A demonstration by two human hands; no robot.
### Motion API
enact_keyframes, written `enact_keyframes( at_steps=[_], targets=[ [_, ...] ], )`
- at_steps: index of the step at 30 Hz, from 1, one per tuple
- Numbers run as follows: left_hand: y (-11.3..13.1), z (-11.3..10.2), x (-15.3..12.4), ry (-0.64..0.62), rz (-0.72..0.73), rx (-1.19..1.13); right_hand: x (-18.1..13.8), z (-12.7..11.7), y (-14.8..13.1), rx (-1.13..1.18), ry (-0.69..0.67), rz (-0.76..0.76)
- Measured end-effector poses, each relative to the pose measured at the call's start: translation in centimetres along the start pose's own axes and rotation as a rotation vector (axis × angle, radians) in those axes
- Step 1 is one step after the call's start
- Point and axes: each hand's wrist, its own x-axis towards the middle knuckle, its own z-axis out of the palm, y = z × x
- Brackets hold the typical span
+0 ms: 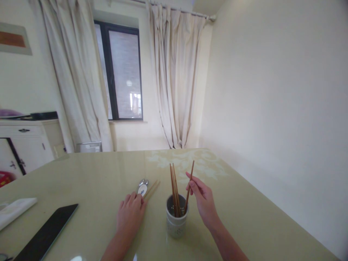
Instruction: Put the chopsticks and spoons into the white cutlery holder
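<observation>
A grey utensil holder [176, 226] stands upright on the table, with several brown chopsticks [174, 188] leaning in it. My right hand [203, 201] pinches one chopstick [191, 172] by its upper part, and the lower end of that stick is inside the holder's rim. To the left of the holder, my left hand [131, 212] is closed, low over the table, around a bundle of utensils. From its fingers stick out metal spoons [144, 182], a white spoon [142, 190] with a blue mark and lighter chopsticks [153, 189]. Their other ends are hidden beneath the hand.
On the left of the glossy table [103, 174] lie a black flat slab [47, 232] and a white object [16, 212]. A wall [277, 108] runs along the right side. Behind are curtains [179, 72], a window [125, 72] and a white cabinet [29, 141].
</observation>
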Motion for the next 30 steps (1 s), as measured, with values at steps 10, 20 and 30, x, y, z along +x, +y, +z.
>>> enact_keyframes(
  at_steps=[10,20,30],
  targets=[
    [0.2,-0.2,-0.6,0.035,0.009,0.051,-0.3,0.4,0.1,-0.106,-0.095,-0.038],
    [1.3,-0.3,-0.6,0.139,0.046,-0.144,-0.7,1.1,1.2,-0.082,-0.030,0.083],
    [4.1,0.1,-1.3,0.025,0.149,-0.601,-0.5,2.0,3.2,0.114,-0.115,0.321]
  ],
)
